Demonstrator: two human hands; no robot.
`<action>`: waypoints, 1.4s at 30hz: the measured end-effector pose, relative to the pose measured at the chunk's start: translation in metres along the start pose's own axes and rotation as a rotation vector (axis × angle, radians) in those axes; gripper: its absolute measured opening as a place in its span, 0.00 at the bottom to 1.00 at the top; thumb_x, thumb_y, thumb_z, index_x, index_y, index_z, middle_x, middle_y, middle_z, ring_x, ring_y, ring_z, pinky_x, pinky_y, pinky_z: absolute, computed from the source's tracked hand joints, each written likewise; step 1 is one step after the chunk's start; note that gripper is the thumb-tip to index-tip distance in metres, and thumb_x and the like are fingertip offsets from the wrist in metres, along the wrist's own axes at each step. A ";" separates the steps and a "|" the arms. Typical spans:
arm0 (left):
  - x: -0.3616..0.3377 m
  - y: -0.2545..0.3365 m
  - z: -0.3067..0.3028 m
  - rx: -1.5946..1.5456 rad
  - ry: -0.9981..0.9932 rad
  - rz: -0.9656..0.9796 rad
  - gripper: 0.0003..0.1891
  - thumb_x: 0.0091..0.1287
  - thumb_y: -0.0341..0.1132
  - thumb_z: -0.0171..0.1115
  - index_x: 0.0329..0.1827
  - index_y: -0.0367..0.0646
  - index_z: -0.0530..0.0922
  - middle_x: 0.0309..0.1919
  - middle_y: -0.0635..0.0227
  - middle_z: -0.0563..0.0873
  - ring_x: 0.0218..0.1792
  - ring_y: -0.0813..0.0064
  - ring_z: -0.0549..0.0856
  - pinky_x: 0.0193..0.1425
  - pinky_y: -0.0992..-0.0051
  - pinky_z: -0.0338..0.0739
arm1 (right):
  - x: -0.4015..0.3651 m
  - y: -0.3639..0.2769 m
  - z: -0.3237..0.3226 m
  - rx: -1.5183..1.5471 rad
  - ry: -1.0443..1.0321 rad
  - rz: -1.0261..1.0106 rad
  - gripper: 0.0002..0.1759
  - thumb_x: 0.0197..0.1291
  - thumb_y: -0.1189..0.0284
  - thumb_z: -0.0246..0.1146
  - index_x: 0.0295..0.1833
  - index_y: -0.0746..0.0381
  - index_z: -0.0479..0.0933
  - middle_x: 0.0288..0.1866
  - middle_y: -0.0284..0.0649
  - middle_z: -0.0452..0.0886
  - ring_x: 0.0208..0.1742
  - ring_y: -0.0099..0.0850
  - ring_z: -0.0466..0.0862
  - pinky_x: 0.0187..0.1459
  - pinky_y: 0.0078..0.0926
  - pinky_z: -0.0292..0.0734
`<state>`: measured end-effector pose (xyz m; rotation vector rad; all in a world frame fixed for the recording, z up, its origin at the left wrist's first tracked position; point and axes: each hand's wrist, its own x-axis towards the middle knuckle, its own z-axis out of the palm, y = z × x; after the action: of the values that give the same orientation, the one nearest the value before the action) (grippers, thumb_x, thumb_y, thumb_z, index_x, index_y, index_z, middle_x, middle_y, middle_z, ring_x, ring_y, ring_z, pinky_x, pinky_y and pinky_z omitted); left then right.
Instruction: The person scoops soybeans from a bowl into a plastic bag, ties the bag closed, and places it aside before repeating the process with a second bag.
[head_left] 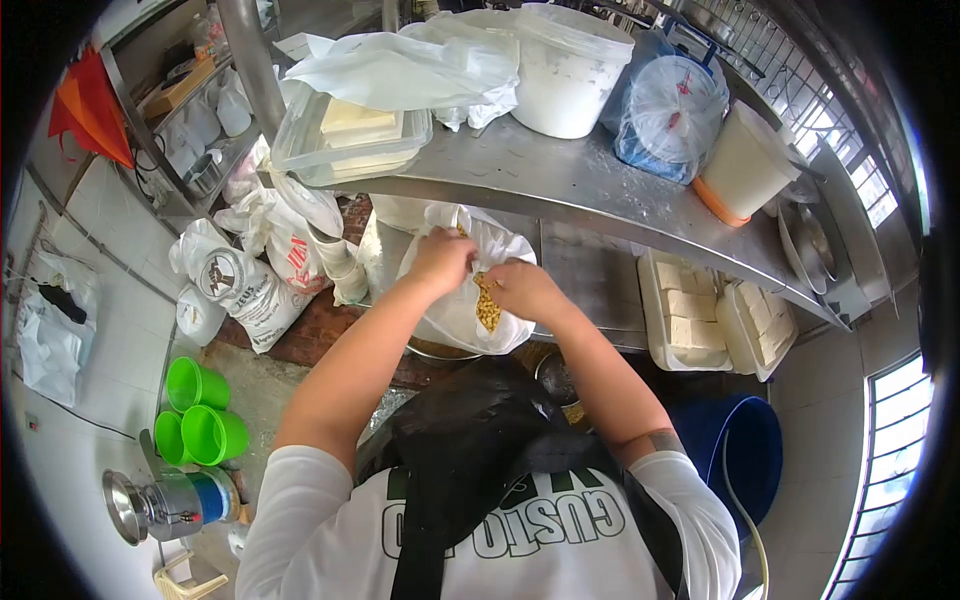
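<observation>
A white plastic bag (508, 332) stands with its mouth spread, below the steel shelf and in front of my body. Yellow grains that look like soybeans (488, 310) show inside it. My left hand (445, 262) is closed on the bag's left edge, fingers curled at the rim. On the opposite side, my right hand (523, 290) pinches the right edge just above the beans. The fingertips of both hands are partly hidden by the bag's folds. Part of a round metal rim (438, 352) shows beneath the bag.
Above the bag runs a steel shelf (450, 165) holding a white bucket (570, 75) and a plastic tub (300, 150). At right are trays of white blocks (690, 310) and a blue barrel (755, 460). Green buckets (215, 435) and a printed sack (245, 295) stand left.
</observation>
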<state>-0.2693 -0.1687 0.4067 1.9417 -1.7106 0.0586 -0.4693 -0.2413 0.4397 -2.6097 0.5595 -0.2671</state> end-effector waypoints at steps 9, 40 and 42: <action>0.006 -0.009 -0.010 -0.348 -0.377 -0.004 0.11 0.61 0.35 0.63 0.39 0.35 0.85 0.41 0.55 0.88 0.39 0.56 0.86 0.43 0.61 0.79 | -0.006 -0.012 0.024 0.040 0.420 0.008 0.20 0.62 0.70 0.67 0.59 0.61 0.82 0.46 0.55 0.85 0.47 0.54 0.87 0.51 0.49 0.83; -0.025 0.011 -0.001 -0.320 0.205 -0.048 0.07 0.65 0.28 0.65 0.43 0.40 0.88 0.38 0.51 0.90 0.46 0.46 0.86 0.54 0.54 0.80 | 0.023 0.029 -0.010 0.116 0.413 0.047 0.23 0.58 0.72 0.68 0.60 0.64 0.78 0.60 0.57 0.83 0.58 0.57 0.84 0.60 0.47 0.81; -0.031 0.020 -0.004 -0.361 0.230 -0.103 0.07 0.65 0.28 0.64 0.42 0.40 0.87 0.38 0.52 0.90 0.44 0.45 0.85 0.54 0.53 0.80 | 0.018 0.019 -0.034 0.437 0.099 0.368 0.26 0.57 0.74 0.65 0.64 0.64 0.77 0.66 0.57 0.81 0.65 0.51 0.83 0.65 0.43 0.79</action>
<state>-0.2926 -0.1399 0.4055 1.6800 -1.3632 -0.0591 -0.4686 -0.2776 0.4622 -2.0389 0.8898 -0.3540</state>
